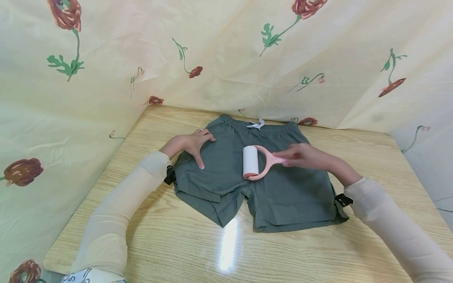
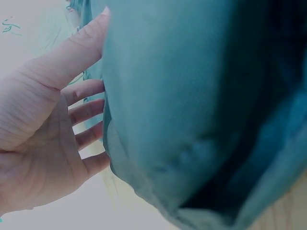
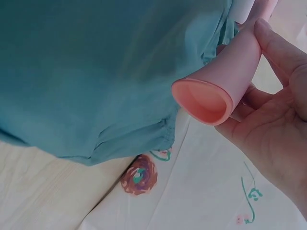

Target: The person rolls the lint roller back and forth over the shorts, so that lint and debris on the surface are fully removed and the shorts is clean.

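Dark grey-green shorts lie spread on the wooden table, waistband at the far side with a white drawstring. My right hand grips the pink handle of a lint roller, whose white roll lies over the middle of the shorts. In the right wrist view, the hollow end of the handle faces the camera, with thumb and fingers around it. My left hand rests with spread fingers at the left side of the shorts. The left wrist view has that hand at the fabric's edge, fingertips partly behind it.
The wooden table extends around the shorts, with a bright light reflection near its front. A cream curtain with printed flowers hangs along the back and left side. Black wrist straps sit at both sleeve cuffs.
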Available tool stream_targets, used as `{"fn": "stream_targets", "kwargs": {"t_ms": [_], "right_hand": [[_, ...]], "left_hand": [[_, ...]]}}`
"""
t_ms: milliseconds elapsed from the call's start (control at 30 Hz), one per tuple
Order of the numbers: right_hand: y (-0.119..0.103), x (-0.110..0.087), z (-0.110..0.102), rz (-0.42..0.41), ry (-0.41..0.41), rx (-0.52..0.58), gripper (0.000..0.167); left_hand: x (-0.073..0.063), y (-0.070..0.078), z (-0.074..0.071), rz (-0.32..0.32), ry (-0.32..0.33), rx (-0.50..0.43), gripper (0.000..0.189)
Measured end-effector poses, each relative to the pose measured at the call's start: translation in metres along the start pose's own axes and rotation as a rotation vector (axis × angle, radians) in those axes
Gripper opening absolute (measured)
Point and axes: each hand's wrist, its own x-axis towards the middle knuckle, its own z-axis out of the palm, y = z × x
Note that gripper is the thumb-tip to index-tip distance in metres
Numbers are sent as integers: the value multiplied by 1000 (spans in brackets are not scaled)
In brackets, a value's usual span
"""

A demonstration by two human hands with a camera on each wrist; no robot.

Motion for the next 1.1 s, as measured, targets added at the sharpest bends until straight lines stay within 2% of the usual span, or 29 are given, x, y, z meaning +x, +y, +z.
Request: {"fn": "stream_targets", "kwargs": {"t_ms": [400, 533, 867, 1100], "right_hand": [[8, -21, -6, 49, 16, 22, 44], [13, -31, -10, 56, 23, 7, 43], [21, -54, -20, 141, 41, -21, 43], [26, -68, -25, 157, 47, -59, 43]], "left_hand": [[1, 0, 0, 0, -3, 10, 111], [0, -1, 0, 4, 1, 7, 111], [0, -1, -1, 2, 1, 1, 112], [1, -2, 0, -2, -2, 6, 111]]}}
